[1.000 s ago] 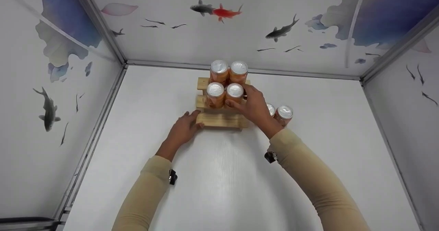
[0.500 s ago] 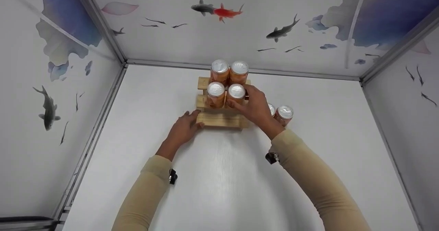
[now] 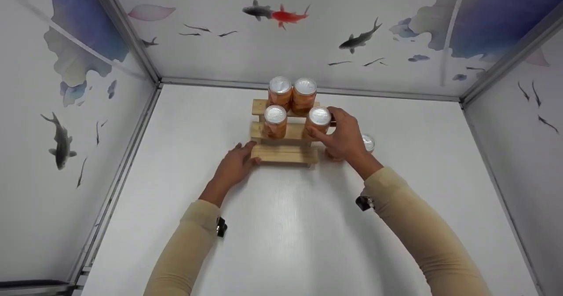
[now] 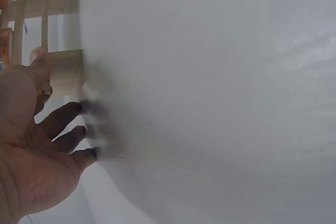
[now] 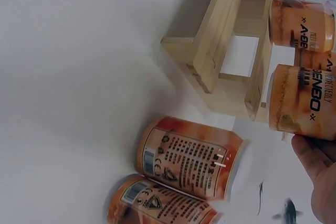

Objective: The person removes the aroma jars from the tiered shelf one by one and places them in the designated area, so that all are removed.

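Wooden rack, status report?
Left hand pinching wooden rack, left end. Right hand gripping can by middle step's right end. Two more cans right of rack.

- One table (image 3: 281, 230)
- One rack (image 3: 283, 155), three shelves (image 3: 295, 131)
- Six cans (image 3: 275, 129) (three on the rack, two on the table, one held)
- Two hands (image 3: 235, 165)
- Two sleeves (image 3: 187, 243)

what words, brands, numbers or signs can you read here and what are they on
"A-BE", rest hidden: shelf can
"A", seemingly: can behind
"ENBO", start unclear: held can
"PECTEDLY", start unclear: held can
"CE": both table cans
Triangle sign and barcode: both table cans
Recycling sign: clear on one of them
Fine print, all cans: too small or blurred
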Tool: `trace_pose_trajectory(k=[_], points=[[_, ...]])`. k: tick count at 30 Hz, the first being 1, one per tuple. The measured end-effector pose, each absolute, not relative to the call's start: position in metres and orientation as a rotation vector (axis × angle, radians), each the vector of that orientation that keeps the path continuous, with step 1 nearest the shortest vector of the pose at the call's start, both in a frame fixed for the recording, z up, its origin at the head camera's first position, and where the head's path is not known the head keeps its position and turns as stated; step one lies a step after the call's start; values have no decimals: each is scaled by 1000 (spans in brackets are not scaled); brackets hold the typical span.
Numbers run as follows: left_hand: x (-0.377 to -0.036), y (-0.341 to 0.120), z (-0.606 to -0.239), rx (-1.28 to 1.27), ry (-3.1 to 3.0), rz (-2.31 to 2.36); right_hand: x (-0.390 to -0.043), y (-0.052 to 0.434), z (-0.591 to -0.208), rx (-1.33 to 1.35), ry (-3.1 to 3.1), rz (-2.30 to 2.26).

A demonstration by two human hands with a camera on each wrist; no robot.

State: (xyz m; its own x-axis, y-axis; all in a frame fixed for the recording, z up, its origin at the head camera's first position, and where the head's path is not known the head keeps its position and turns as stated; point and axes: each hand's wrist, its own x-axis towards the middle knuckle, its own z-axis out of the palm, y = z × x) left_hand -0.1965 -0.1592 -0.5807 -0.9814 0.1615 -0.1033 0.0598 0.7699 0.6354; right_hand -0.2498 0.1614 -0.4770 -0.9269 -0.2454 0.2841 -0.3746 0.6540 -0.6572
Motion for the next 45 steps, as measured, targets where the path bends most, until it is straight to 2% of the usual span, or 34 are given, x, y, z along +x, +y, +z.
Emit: trace_pose_trajectory(k=[15, 45], points=[[-195, -163, -580, 200, 2825, 1015, -248, 207, -479, 514, -2600, 1048], [-197, -160, -582, 178, 2806, 1004, -238, 294, -481, 316, -2533, 896]])
